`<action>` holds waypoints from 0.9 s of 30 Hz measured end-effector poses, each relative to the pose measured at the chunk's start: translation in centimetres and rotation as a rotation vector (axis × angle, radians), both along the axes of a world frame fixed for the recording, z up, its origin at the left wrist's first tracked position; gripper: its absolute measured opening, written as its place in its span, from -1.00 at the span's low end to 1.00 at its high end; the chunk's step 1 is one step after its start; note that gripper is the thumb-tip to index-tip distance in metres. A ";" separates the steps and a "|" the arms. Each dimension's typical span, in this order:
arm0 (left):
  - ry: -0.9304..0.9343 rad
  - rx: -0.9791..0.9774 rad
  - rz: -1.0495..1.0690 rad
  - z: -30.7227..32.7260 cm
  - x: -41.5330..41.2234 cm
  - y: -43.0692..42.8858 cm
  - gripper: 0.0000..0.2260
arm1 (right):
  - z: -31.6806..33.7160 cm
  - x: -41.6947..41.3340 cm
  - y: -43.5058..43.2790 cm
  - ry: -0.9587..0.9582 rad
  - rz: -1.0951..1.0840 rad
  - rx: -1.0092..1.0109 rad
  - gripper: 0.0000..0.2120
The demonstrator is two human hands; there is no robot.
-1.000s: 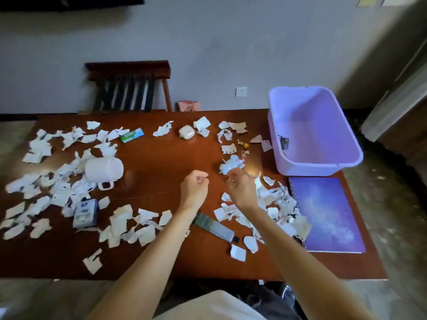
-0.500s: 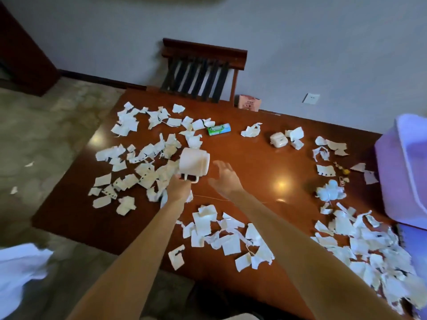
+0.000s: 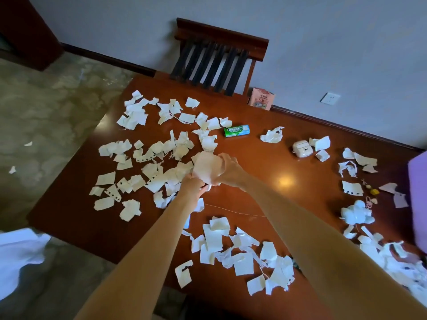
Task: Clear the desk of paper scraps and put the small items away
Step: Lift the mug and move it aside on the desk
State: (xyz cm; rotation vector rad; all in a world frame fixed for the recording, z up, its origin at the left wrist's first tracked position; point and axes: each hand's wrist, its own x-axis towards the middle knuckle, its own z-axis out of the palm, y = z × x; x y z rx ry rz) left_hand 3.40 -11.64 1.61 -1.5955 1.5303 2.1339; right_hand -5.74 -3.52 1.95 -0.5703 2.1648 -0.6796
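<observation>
Torn white paper scraps (image 3: 161,158) lie all over the brown desk (image 3: 272,162), with more piles near me (image 3: 240,257) and at the right (image 3: 392,252). A white mug (image 3: 206,166) lies among the left scraps. My right hand (image 3: 230,170) grips the mug's side from the right. My left hand (image 3: 193,184) holds its lower end, fingers curled by the handle. A green gum pack (image 3: 236,131) and a white earbud case (image 3: 302,148) sit farther back.
A purple bin (image 3: 418,195) shows at the right edge. A wooden chair (image 3: 219,63) and a pink box (image 3: 261,101) stand behind the desk. Small trinkets (image 3: 374,192) and a white fluffy item (image 3: 357,214) lie at the right. Scraps dot the floor (image 3: 12,169) at the left.
My view swung left, away from the bin. Both hands moved from the desk's middle to the white mug and took hold of it.
</observation>
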 end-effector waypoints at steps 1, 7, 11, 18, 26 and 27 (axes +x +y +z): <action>0.007 -0.026 -0.008 -0.1 0.0 0.2 -0.63 | -0.2 0.1 0.4 -0.005 -0.031 -0.014 -0.21; 0.082 -0.188 0.010 3.2 0.0 3.3 -0.85 | -0.6 1.5 4.4 -0.055 -0.138 -0.095 -0.12; 0.124 -0.310 0.035 4.8 0.3 4.9 -0.81 | 0.6 2.2 6.1 -0.097 -0.222 -0.277 -0.13; 0.226 -0.295 0.166 6.3 2.3 3.0 -0.87 | 1.5 4.6 3.3 -0.069 -0.236 -0.479 -0.10; 0.257 -0.266 0.247 7.1 6.7 -9.0 -0.97 | 1.5 8.5 -9.1 0.116 0.021 -0.405 -0.12; 0.258 -0.279 0.259 7.2 7.2 -11.3 -0.94 | 1.6 9.2 -11.2 0.126 0.011 -0.408 -0.11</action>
